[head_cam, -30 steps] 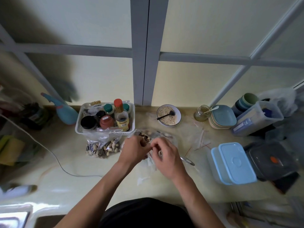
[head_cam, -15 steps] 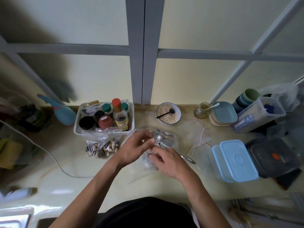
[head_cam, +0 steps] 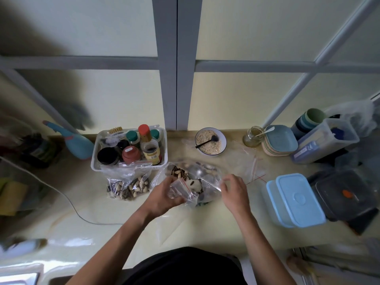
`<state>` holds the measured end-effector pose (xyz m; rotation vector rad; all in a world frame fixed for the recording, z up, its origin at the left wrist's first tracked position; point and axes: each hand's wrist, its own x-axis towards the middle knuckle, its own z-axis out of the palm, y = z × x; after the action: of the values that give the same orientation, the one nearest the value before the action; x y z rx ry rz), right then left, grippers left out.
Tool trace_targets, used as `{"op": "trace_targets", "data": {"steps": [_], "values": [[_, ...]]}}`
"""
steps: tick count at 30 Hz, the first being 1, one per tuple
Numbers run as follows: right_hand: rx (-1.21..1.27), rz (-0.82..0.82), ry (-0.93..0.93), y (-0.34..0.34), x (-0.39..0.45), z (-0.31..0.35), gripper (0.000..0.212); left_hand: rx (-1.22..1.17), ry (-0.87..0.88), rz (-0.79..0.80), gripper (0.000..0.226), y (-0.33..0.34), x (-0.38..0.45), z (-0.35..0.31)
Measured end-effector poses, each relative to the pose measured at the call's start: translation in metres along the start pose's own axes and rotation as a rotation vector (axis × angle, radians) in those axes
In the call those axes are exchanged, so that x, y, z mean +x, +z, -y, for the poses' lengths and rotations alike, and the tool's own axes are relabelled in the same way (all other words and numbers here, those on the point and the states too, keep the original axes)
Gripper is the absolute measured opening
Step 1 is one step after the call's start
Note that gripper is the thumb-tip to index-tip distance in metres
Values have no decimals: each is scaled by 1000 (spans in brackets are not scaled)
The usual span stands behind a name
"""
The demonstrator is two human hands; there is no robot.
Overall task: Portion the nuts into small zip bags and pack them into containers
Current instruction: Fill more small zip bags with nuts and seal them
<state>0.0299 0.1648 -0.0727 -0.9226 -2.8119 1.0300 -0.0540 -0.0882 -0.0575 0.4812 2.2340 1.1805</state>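
Note:
A large clear bag of mixed nuts [head_cam: 193, 171] lies open at the middle of the counter. My left hand [head_cam: 162, 195] grips a small clear zip bag [head_cam: 181, 191] with a red seal line, held over the large bag's near side; a few nuts show through it. My right hand [head_cam: 234, 192] is to the right with its fingers curled, and its fingertips pinch the large bag's right edge. Filled small nut bags [head_cam: 128, 187] lie to the left. A lidded light blue container [head_cam: 296, 200] stands at the right.
A white basket of bottles and jars [head_cam: 129, 149] stands behind the filled bags. A bowl of oats with a black spoon [head_cam: 210, 141], empty zip bags [head_cam: 246, 165], a glass jar [head_cam: 253, 136], stacked plates [head_cam: 279, 140] and a dark lidded box [head_cam: 345, 194] crowd the right. A cable [head_cam: 82, 214] crosses the left.
My hands have moved apart: the left now holds the small zip bag up, and the right has shifted right to the large bag's edge.

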Motion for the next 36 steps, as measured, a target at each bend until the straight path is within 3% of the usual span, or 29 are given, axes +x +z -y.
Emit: {"op": "trace_targets", "data": {"steps": [2, 4, 8, 14, 18, 21, 23, 27, 31, 36], "values": [[-314, 99, 138, 6, 10, -29, 34, -8, -9, -15, 64, -3, -1, 4], [-481, 242, 234, 8, 13, -45, 39, -61, -25, -43, 64, -7, -2, 9], [-540, 314, 246, 14, 12, -62, 33, -115, -53, -160, 59, -17, -2, 16], [-169, 308, 284, -13, 22, -37, 6, -95, -40, -194, 65, -30, -5, 27], [277, 204, 242, -31, 21, -1, 21, -69, -31, -173, 76, -31, -8, 35], [650, 118, 145, -32, 14, 29, 16, -71, -46, -182, 77, -29, -9, 34], [714, 76, 96, -24, 9, 44, 10, -55, -41, -194, 77, -27, -9, 31], [454, -8, -2, -6, 0, 53, 12, -39, -55, -178, 75, -25, -9, 34], [165, -99, -247, 0, -14, 45, 19, -20, -46, -172, 77, -22, -12, 39], [-37, -97, -498, 9, -32, 49, 25, 60, -42, -194, 82, -20, -20, 42]]}}
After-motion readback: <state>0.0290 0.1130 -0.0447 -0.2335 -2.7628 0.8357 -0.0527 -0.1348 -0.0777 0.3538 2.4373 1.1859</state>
